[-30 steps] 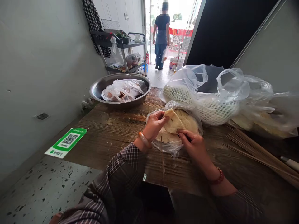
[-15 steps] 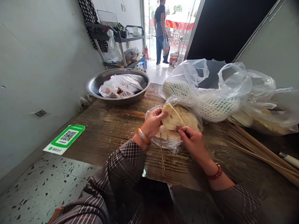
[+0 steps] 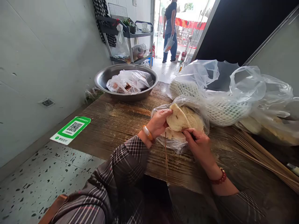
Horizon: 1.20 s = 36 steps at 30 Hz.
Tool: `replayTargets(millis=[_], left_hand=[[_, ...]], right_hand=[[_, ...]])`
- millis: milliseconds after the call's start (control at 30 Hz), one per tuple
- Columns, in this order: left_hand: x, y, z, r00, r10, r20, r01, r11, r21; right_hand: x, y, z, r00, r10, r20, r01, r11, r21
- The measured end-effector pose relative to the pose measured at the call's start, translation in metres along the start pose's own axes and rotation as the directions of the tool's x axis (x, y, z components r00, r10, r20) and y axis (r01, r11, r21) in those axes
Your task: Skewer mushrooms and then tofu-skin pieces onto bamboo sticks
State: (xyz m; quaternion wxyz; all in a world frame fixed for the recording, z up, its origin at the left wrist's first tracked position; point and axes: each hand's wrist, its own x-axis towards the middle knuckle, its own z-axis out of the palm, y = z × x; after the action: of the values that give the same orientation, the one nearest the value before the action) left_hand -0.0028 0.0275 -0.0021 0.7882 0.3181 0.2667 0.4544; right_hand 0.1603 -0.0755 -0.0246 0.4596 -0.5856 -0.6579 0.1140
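Observation:
My left hand (image 3: 159, 122) grips a thin, pale flatbread (image 3: 177, 118) by its left edge, thumb on top. The flatbread has a small dark mark near its middle and is tilted up toward me. At its lower right edge, the fingers of my right hand (image 3: 198, 141) are pinched together; whether a stick is between them is hidden. Beneath both hands, more flatbreads (image 3: 192, 116) lie stacked in an opened clear plastic bag (image 3: 178, 148). Two or so thin wooden skewers (image 3: 166, 155) extend toward me from below my left hand; their upper ends are covered.
A metal basin (image 3: 100, 77) with a plastic-wrapped bundle stands at the far left of the wooden table (image 3: 112, 124). Bags with net-wrapped goods (image 3: 224, 107) fill the right, beside a bundle of skewers (image 3: 261, 152). A QR card (image 3: 72, 129) lies left. Someone (image 3: 170, 28) stands in the doorway.
The camera view has swung slightly left, so everything sits further right. Both hands keep hold of the same flatbread, with little change in their grip.

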Motion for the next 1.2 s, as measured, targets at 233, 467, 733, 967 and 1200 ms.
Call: replayTargets(millis=[233,467,733,967,1200], left_hand=[[-0.001,-0.001,0.0,1.0,0.0,0.025,-0.001,1.0,0.008],[-0.001,-0.005,0.0,0.998,0.011,0.056,-0.014,0.999,0.05],[-0.007,-0.001,0.01,0.996,-0.025,0.088,0.026,1.0,-0.008],[-0.002,0.01,0.001,0.996,0.082,-0.038,-0.084,0.996,-0.037],[-0.001,0.01,0.001,0.994,0.106,-0.034,-0.107,0.994,-0.025]], right_hand=[[0.001,-0.002,0.001,1.0,0.005,-0.024,-0.005,1.0,-0.008],[0.004,-0.005,0.002,0.999,0.036,-0.01,-0.036,0.999,0.033],[0.007,-0.008,0.0,0.991,0.13,0.037,-0.133,0.984,0.122],[0.004,-0.009,0.0,0.977,0.144,0.155,-0.173,0.966,0.192],[0.003,-0.006,0.003,0.99,0.126,0.062,-0.135,0.976,0.169]])
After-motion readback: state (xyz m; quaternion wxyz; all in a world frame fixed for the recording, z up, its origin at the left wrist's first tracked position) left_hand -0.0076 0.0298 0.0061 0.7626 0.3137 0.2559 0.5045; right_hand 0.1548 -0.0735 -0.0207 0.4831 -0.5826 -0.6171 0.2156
